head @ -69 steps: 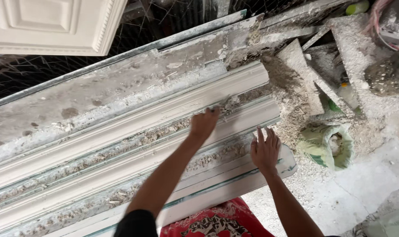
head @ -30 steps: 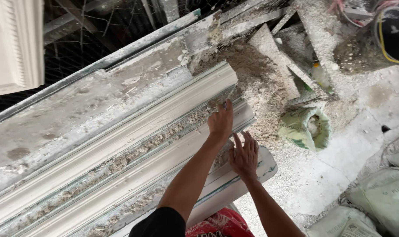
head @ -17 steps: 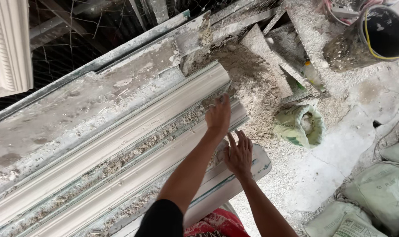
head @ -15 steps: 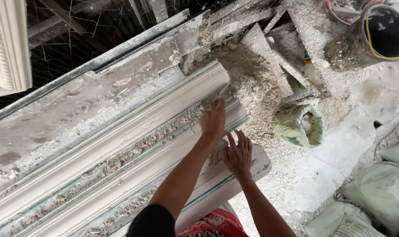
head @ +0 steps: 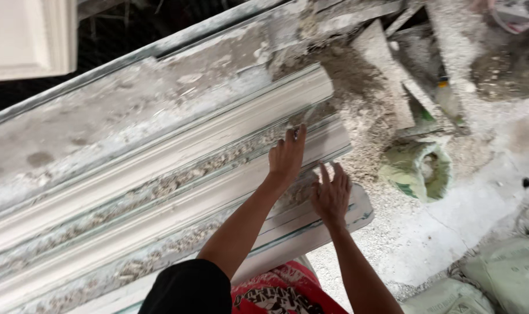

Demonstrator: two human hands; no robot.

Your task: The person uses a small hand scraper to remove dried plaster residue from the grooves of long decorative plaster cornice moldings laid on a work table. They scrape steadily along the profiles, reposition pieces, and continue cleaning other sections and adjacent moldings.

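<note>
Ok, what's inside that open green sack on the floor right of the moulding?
The open green sack shows pale, crumbly powder at its mouth. How full it is cannot be seen; its folded sides cover the rest. It sits beside the rubble pile, apart from both hands.

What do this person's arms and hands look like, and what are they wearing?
Both forearms are bare, and the left hand and right hand wear no gloves, rings or watch that I can see. A black short sleeve covers the left upper arm; a red patterned garment shows below.
</note>
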